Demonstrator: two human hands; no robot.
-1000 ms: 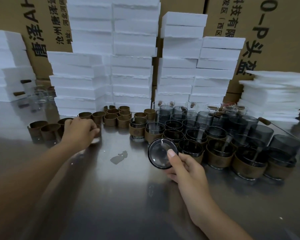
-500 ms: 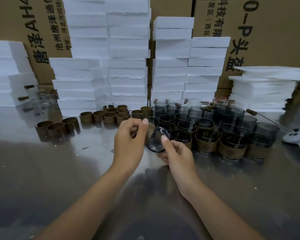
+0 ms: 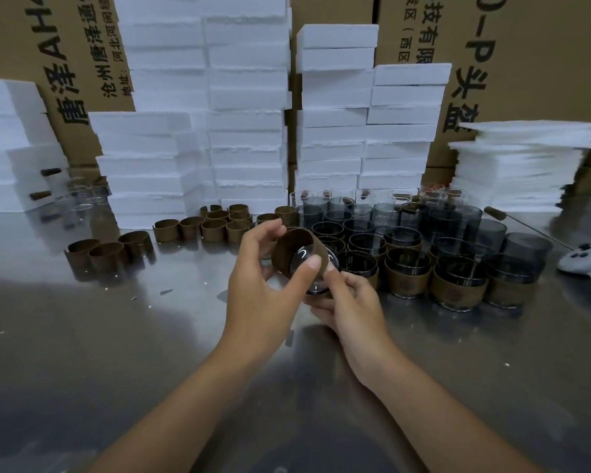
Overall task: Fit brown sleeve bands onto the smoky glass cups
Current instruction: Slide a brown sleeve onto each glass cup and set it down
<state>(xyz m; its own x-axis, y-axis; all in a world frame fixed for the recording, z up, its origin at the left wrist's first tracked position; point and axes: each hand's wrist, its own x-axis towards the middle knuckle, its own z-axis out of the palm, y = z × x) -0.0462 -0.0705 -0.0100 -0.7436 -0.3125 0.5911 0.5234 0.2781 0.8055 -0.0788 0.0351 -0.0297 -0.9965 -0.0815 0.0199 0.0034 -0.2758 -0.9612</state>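
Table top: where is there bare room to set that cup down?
Bare steel table lies left of the left hand, in front of the loose brown bands, and at near right, in front of the banded cups. Crowded: farther back, cups packed up to the foam stacks.

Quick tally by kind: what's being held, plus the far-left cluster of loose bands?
Brown ring-shaped sleeve bands: 4 (1 in left grip, 3 in far-left cluster)
Smoky round glass cup: 1 (in right grip)
Total: 5
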